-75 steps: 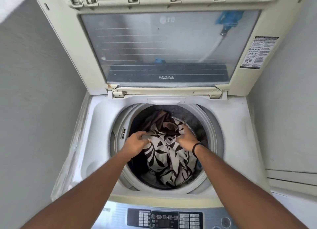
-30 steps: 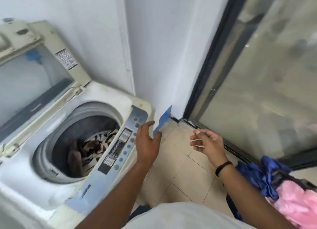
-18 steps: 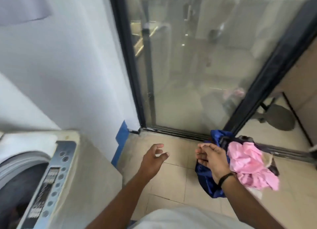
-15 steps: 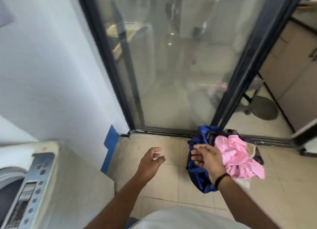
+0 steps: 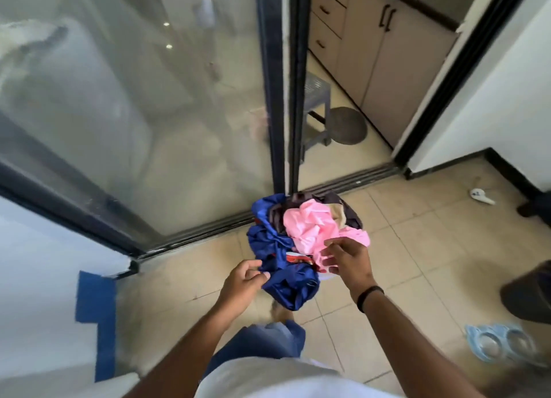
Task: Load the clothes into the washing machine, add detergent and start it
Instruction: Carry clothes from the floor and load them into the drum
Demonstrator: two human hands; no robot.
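Container under clothes pile (image 5: pixel 304 233): hidden. Dark object (image 5: pixel 527 293), right edge: cut off. Left hand (image 5: pixel 243 281): motion-blurred.

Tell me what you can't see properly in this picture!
All in the head view:
- What holds the clothes pile: the clothes cover it.
- Left hand: motion blur, grip on blue garment unclear.
- Dark object: cut off by right edge.
- Room behind glass door: hazy reflections.

Person wearing a white shirt (image 5: pixel 268 379), blue jeans (image 5: pixel 262 342), forearms showing bare, right hand (image 5: pixel 347 259) carrying a black band (image 5: pixel 369 296) at the wrist, left hand (image 5: pixel 243 282) wearing nothing.
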